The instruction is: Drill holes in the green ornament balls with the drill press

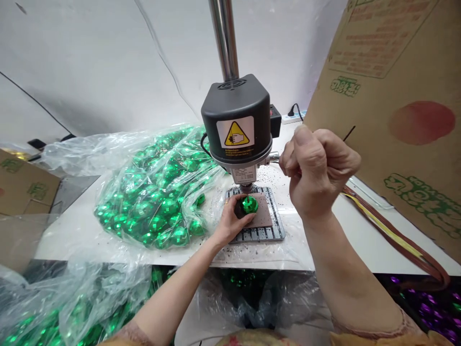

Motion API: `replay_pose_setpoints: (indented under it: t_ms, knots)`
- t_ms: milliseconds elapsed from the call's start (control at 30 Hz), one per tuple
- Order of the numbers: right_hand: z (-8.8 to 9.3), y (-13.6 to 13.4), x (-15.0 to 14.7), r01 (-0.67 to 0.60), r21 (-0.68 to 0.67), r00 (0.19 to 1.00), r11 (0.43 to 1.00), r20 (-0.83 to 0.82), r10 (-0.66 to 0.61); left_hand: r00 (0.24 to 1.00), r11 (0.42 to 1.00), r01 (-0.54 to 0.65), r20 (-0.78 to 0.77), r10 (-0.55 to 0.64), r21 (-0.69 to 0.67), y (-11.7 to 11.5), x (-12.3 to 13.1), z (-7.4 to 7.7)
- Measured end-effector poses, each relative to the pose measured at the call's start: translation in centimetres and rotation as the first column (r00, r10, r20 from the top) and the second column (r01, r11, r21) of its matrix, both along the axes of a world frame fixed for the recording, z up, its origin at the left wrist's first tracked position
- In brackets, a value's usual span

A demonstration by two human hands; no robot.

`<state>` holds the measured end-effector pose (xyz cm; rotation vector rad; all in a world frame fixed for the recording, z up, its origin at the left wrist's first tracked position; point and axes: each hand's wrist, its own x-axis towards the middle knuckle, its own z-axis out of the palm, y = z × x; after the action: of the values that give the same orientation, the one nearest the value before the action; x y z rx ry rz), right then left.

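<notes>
A small benchtop drill press (pixel 236 115) with a black motor housing stands on a slotted metal base (pixel 275 226). Under its chuck, my left hand (pixel 230 218) grips a shiny green faceted ball (pixel 250 205) between thumb and fingers, on a brown square board (pixel 264 217). The drill bit meets the top of the ball; how deep it sits cannot be made out. To the right of the housing, my right hand (pixel 315 166) is closed around the press's feed lever (pixel 274 157), most of which the fingers hide.
A clear plastic bag (pixel 158 192) of green balls lies left of the press. Another bag (pixel 79 302) is below the table edge. A large cardboard box (pixel 389 120) stands at right, beside a brown and yellow strap (pixel 392 230). Dark shavings dot the white tabletop (pixel 302 250).
</notes>
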<state>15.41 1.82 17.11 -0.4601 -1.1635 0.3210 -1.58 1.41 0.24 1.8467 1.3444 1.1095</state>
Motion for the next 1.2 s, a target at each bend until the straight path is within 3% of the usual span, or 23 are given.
replay_pose_setpoints:
  t_ms: [333,700,1200]
  knots:
    - [0.9,-0.1,-0.2,-0.059,-0.020,0.996,0.998,-0.068,0.058,0.997,0.999,0.038,0.072,-0.036,-0.031,-0.5,0.7,0.0]
    - [-1.3,0.0,-0.6,0.061,0.105,0.994,0.993,-0.092,-0.051,0.996,0.998,0.051,0.075,-0.049,-0.031,-0.5,0.7,0.1]
    - [-3.1,0.6,-0.2,0.042,0.204,0.997,0.978,-0.068,-0.028,0.995,0.997,0.079,0.071,-0.077,-0.023,-0.5,0.5,0.1]
